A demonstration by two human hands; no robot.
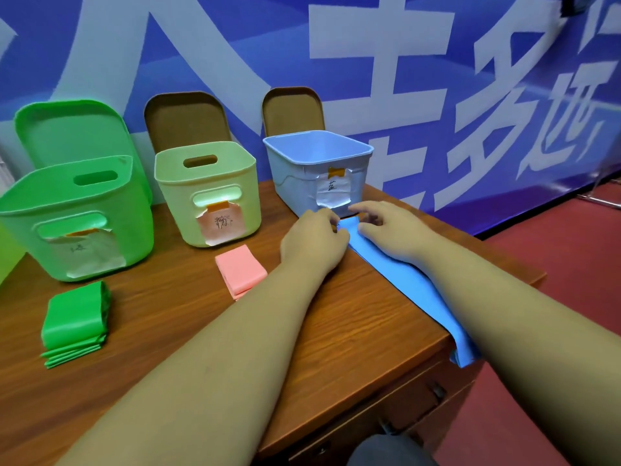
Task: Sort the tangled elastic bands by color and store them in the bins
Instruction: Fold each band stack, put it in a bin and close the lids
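Behind a wooden table, a blue banner with large white characters is seen, and a red floor is visible to the right.

Three open bins are lined up along the far edge of the table. A green bin is set toward the left edge, a pale green bin stands in the middle, and a blue bin is placed near the far-right corner. A paper label is taped to the front of the blue bin, and similar labels are fixed to the other two. A green lid is propped behind the green bin, and a brown lid is leaned behind each of the other two bins.

A folded green band is laid on the table in front of the green bin, near the left edge. A folded pink band is laid just in front of the pale green bin.

A blue band is stretched out flat along the right edge, from just in front of the blue bin to the near-right corner, where its end is hung over the edge. Its far end is gripped by the left hand, whose fingers are curled round it. The right hand is laid on the same end with the fingers bent down onto it; whether the band is pinched there cannot be told. The right forearm is rested along the band.
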